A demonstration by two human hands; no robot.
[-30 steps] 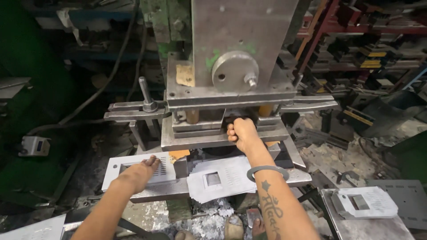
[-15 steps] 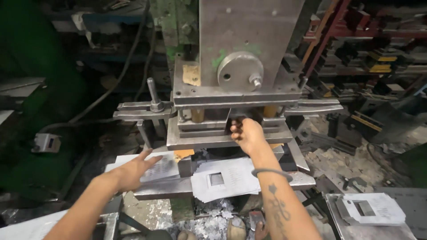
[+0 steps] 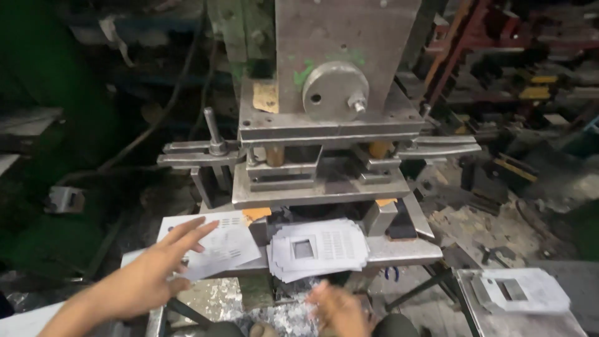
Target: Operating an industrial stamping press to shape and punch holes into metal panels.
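I see no packages, signs or screens here, only a few patches that look like labels. A small tan rectangular label (image 3: 266, 97) sits on the grey press body, left of the round metal disc, its edges worn. A scrap of green sticker or paint (image 3: 304, 72) clings just above that disc. Two small orange tags show under the die plate: one (image 3: 256, 214) at the left by the punched sheet under my left fingers, one (image 3: 386, 202) at the right. What they carry is too blurred to tell.
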